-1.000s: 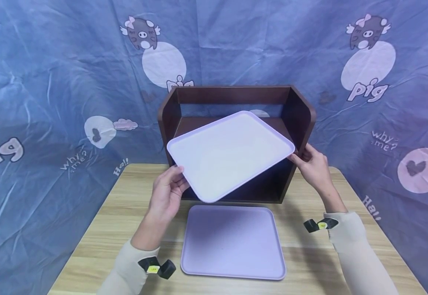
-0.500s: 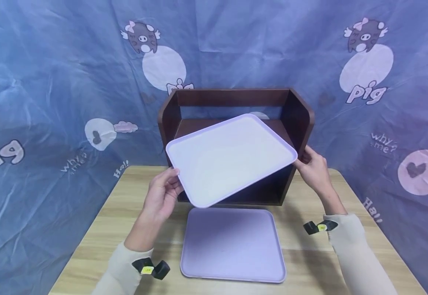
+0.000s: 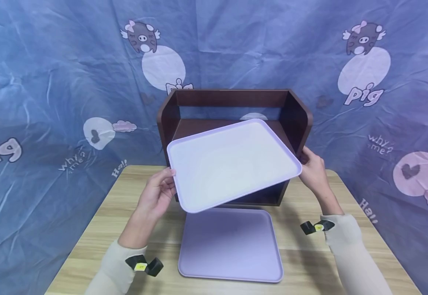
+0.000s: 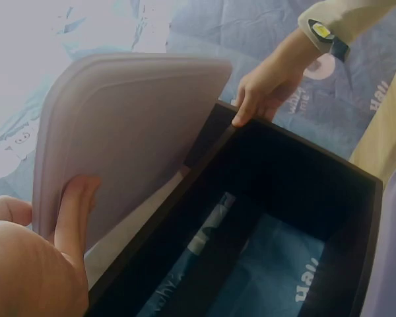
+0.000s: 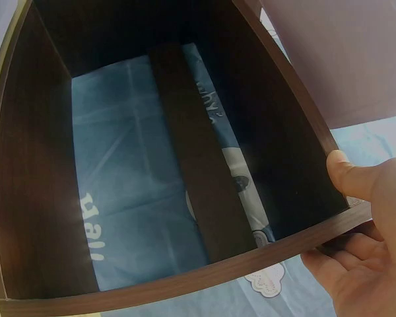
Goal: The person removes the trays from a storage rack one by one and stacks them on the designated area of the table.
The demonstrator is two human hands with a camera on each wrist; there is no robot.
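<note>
A light lilac tray hangs tilted in front of the dark brown wooden shelf. My left hand pinches the tray's left edge; in the left wrist view, its fingers lie against the tray's underside. At the shelf's right side, my right hand grips the wood. The right wrist view shows its thumb on the front edge of the shelf board and the other fingers round the outside of the side panel. A second lilac tray lies flat on the table before the shelf.
The shelf stands at the back of a light wood table. Its lower compartment is open at the back, with a crossbar there. A blue patterned cloth hangs behind and at both sides.
The held tray has turned somewhat clockwise, its right corner sinking and moving right. My left hand has moved slightly left and down with it. The right hand stays on the shelf.
</note>
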